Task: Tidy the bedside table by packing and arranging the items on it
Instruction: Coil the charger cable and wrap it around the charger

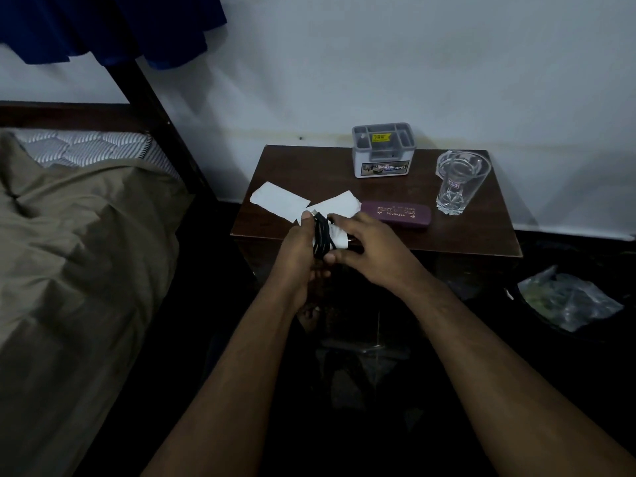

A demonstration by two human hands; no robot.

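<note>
Over the front edge of the dark wooden bedside table [464, 235], my left hand [301, 249] and my right hand [364, 246] together hold a white charger [339, 237] with a black cable [320, 235] wound around it. The cable's plug tip pokes out above my left thumb. Two white paper pieces lie on the table just behind my hands, one [278, 200] to the left and one [335, 204] to the right. A maroon spectacle case [399, 214] lies flat at mid-table. At the back stands a grey plastic organizer [383, 149], and a clear glass tumbler [459, 180] is at the right.
A bed with an olive blanket [79, 256] fills the left side, with a dark bed post [161, 122] rising beside the table. A white wall runs behind. On the dark floor at the right lies a crumpled plastic bag [568, 301].
</note>
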